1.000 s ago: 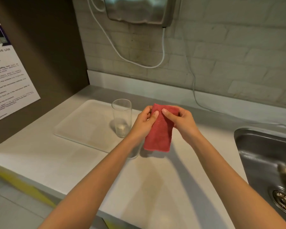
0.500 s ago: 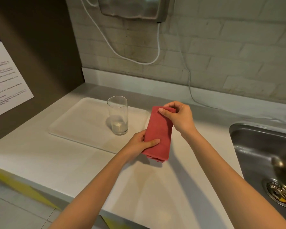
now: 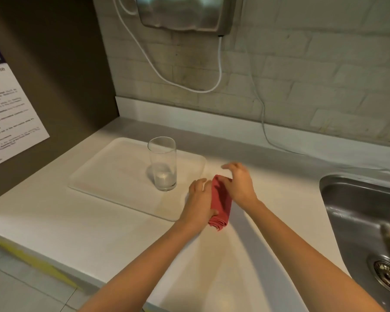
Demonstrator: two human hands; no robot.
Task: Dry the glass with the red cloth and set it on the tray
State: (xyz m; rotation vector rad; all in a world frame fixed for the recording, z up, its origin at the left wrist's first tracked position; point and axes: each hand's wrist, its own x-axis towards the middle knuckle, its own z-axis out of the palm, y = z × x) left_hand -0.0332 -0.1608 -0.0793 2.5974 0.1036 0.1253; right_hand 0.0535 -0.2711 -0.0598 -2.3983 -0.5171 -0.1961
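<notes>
Your one glass stands upright on the one white tray, toward its right half, empty and apart from both of your hands. The tray lies flat on the pale surface, back toward the left corner. You have one red cloth, folded into a narrow bundle, just off the tray's right edge and low over the surface. Your left hand has its fingers closed around the cloth's left side, thumb pressed on the lower part. Your right hand sits at the cloth's upper right with its fingers spread and loose; the heel of that hand touches the fabric, but nothing is pinched there. One steel sink sits at your right, and one metal hand dryer hangs on the brick wall above, a white cable looping below it.
</notes>
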